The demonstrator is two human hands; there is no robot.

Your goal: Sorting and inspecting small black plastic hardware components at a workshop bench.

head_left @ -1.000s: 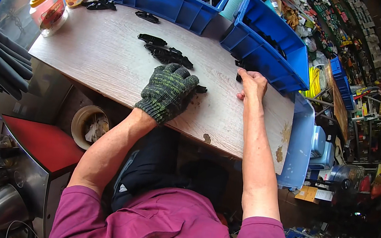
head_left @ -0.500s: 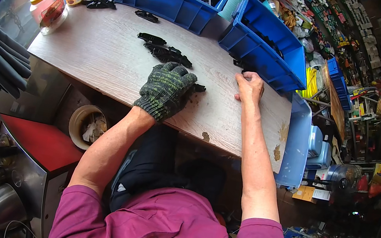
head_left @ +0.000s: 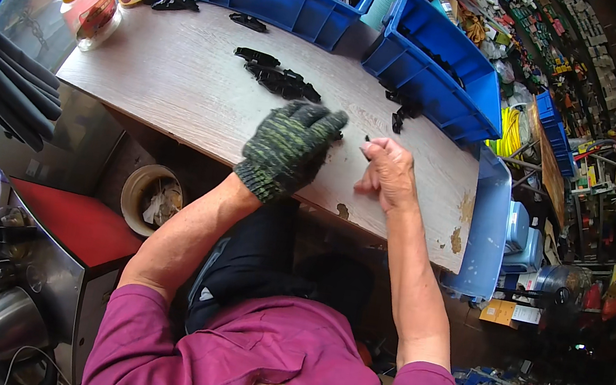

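Observation:
My left hand (head_left: 289, 146), in a dark green and black knit glove, is closed over the near edge of the table. The tip of a black plastic part (head_left: 339, 136) shows beside its fingers; the rest is hidden under the glove. To its right, my bare right hand (head_left: 389, 174) pinches a small black piece (head_left: 367, 139) between thumb and forefinger. Beyond the glove lie several black plastic parts (head_left: 282, 83). Farther right, small black pieces (head_left: 399, 119) rest on the tabletop in front of a blue crate.
A blue crate (head_left: 272, 0) heaped with black parts stands at the back. Another blue crate (head_left: 433, 88) is at the right. Two lidded jars (head_left: 88, 8) occupy the far left corner. A bucket (head_left: 135, 200) sits below the table (head_left: 143, 79); a pale blue bin (head_left: 485, 233) stands beside it.
My right hand has come away from the small pieces by the right crate, moving toward the glove with a small black piece pinched. The gloved hand has shifted slightly right.

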